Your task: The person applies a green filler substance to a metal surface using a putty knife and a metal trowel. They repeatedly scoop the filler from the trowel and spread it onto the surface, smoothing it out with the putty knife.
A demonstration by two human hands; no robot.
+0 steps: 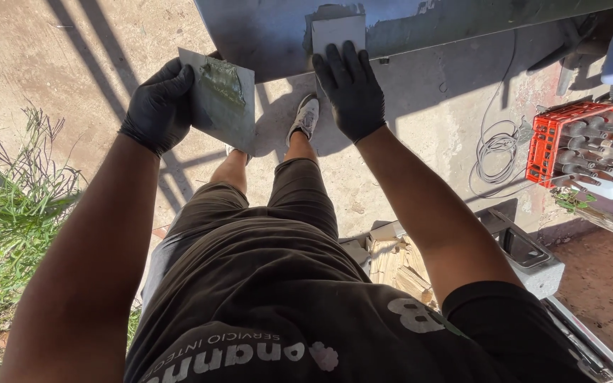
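Against grey panel (278, 35): spreader (337, 32) pressed flat by right hand (350, 89); filler board (223, 99) gripped in left hand (159, 105); even pressure advised.

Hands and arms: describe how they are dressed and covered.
Both the left hand and the right hand wear snug black disposable-type gloves that end at the wrist. The forearms are bare, without watch or bands. Short black sleeves of a dark T-shirt cover the upper arms.
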